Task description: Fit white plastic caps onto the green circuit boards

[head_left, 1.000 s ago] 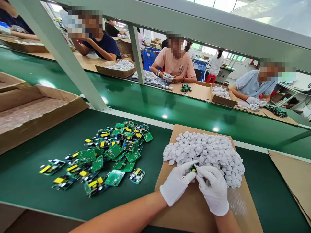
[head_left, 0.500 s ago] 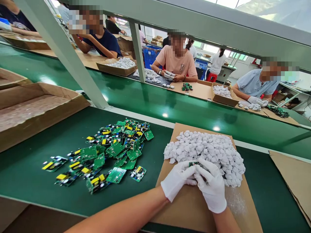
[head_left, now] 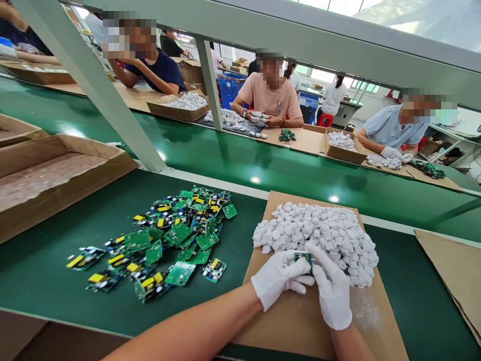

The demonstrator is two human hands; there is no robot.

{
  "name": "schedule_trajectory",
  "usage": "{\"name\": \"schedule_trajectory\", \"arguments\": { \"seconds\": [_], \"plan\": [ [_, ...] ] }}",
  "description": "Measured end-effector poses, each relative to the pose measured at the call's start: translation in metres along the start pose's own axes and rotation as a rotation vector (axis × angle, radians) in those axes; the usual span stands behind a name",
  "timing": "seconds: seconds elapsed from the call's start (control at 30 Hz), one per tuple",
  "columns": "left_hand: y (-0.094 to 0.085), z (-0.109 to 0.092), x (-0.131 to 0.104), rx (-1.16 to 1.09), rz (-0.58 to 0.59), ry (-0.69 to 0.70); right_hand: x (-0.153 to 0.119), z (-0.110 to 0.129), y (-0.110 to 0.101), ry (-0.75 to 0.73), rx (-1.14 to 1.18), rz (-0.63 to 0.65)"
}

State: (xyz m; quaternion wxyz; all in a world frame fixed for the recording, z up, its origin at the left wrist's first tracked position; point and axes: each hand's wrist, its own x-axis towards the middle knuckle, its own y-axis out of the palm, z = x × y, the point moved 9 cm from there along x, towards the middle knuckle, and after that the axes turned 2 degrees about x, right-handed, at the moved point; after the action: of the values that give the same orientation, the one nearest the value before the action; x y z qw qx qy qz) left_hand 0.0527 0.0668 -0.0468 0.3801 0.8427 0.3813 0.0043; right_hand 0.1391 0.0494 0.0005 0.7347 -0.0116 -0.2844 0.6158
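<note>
Both my hands wear white gloves and meet over a cardboard sheet (head_left: 278,321). My left hand (head_left: 280,278) pinches a small green circuit board (head_left: 302,258), holding its left side. Around the board's right side curl the fingers of my right hand (head_left: 330,286), touching its edge. Part of the board is hidden by the gloves. Just beyond my hands lies a heap of small white pieces (head_left: 315,228), perhaps plastic housings. Left of the sheet is a loose pile of green circuit boards (head_left: 180,233) with yellow parts; a single circuit board (head_left: 214,269) lies at its near edge.
A large open cardboard box (head_left: 67,175) stands at the left. Another cardboard sheet (head_left: 451,271) lies at the right. A slanted metal post (head_left: 101,90) and an overhead beam (head_left: 300,50) frame the view. Across the green belt (head_left: 233,160), several people work at white pieces and boards.
My hands have drawn slightly apart, the right one shifting rightward. More of the circuit board between them now shows. The view has tilted a little; the piles look the same.
</note>
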Motion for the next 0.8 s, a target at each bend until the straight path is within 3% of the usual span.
{"name": "schedule_trajectory", "arguments": {
  "seconds": [0.13, 0.3, 0.43, 0.6, 0.73, 0.8],
  "plan": [
    [-0.001, -0.003, 0.001, 0.035, -0.024, 0.044, -0.001, -0.011, 0.005, 0.112, 0.023, 0.008],
    [0.010, -0.010, -0.001, -0.129, 0.119, 0.125, -0.005, -0.021, 0.016, 0.284, -0.024, 0.088],
    [0.011, -0.013, -0.003, -0.002, 0.113, 0.164, -0.004, -0.016, 0.014, 0.238, -0.020, 0.088],
    [0.004, -0.009, -0.003, 0.065, 0.015, 0.125, 0.002, -0.007, 0.018, 0.188, 0.159, 0.207],
    [0.013, -0.012, -0.007, 0.156, 0.072, 0.170, 0.005, -0.006, 0.008, 0.197, -0.005, 0.120],
    [0.012, -0.013, -0.008, 0.214, 0.044, 0.170, 0.005, -0.005, 0.009, 0.190, -0.010, 0.132]
  ]
}}
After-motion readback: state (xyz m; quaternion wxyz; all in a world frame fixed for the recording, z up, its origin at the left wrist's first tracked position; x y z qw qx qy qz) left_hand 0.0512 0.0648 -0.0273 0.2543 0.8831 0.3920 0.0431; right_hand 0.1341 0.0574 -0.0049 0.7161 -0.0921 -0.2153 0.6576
